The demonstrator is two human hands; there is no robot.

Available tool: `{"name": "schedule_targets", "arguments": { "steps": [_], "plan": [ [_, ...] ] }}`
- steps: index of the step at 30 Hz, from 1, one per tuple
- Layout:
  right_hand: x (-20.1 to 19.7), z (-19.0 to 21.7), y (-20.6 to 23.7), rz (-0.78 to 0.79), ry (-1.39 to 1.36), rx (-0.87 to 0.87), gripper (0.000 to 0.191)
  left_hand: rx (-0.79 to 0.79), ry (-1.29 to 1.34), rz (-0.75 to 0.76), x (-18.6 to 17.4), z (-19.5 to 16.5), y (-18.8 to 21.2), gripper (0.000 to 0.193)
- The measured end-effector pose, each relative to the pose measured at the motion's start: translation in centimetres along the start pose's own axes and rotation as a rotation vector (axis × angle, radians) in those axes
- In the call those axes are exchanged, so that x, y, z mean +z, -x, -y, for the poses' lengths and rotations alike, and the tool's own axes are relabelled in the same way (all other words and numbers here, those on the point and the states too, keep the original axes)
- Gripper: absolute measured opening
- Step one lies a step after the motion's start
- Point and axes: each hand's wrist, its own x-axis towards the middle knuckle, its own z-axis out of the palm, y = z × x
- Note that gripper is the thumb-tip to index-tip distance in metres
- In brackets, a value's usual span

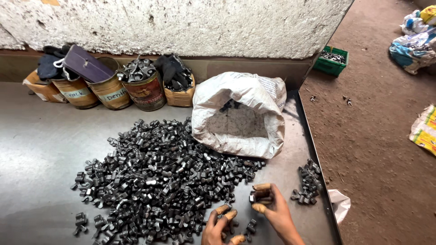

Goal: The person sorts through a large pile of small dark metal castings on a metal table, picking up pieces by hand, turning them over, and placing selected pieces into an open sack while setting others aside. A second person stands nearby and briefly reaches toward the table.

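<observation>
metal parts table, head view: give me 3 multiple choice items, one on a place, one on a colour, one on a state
1. Where is the white sack?
A. right of the row of tins
B. on the dirt floor
C. inside the green crate

2. What colour is the crate on the floor?
A. blue
B. green
C. red

3. What is the right hand doing?
A. resting flat
B. pinching a small metal part
C. holding a tin

Answers:
1 A, the sack sits on the table beside the tins.
2 B, its walls are green.
3 B, the capped fingertips close on a metal part near the pile.
</observation>
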Motion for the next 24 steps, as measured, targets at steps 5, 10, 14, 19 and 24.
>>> {"name": "schedule_targets", "arguments": {
  "steps": [5, 10, 14, 19, 24],
  "plan": [
    [-1.3, -4.4, 3.0, 0.162, -0.578, 0.14, 0.062, -0.008, 0.265, 0.004, 0.9, -1.8, -0.5, 0.071],
    [-2.3, -8.5, 3.8, 0.142, -0.786, 0.294, 0.062, -0.271, 0.622, 0.017, 2.1, -1.6, -0.4, 0.057],
    [-2.3, -10.2, 4.1, 0.225, -0.785, 0.257, 0.057, -0.313, 0.763, 0.039, 2.7, -0.4, 0.0, 0.046],
    [-1.9, -9.6, 4.4, 0.193, -0.746, 0.307, 0.057, -0.33, 0.86, 0.036, 3.0, 0.2, 0.1, 0.036],
    [-1.9, -8.5, 4.7, 0.153, -0.699, 0.32, 0.057, -0.41, 0.887, 0.056, 3.0, 0.1, 0.1, 0.033]
  ]
}}
